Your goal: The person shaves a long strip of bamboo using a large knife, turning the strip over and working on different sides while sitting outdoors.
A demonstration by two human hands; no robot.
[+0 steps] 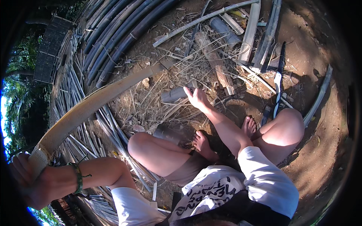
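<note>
My left hand (28, 179), at the far left, is closed around the near end of a long, pale split bamboo strip (94, 98). The strip slants up to the right, and its far end reaches over the fibre-strewn ground. Below the middle of the view, my right hand (197, 98) is low over the ground at the right end of a short dark bamboo piece (175, 94). Its thumb and fingers are drawn partly together with something dark between them, too hidden to name. Beside my right knee lies a long, narrow, blade-like thing (278, 81), part dark and part bright.
Long dark bamboo poles (117, 34) lie stacked at the upper left, with many thin strips (71, 84) beside them. A rough log (217, 62), a bamboo section (225, 31) and split bamboo pieces (250, 34) lie ahead. A curved bamboo strip (320, 94) lies on the right.
</note>
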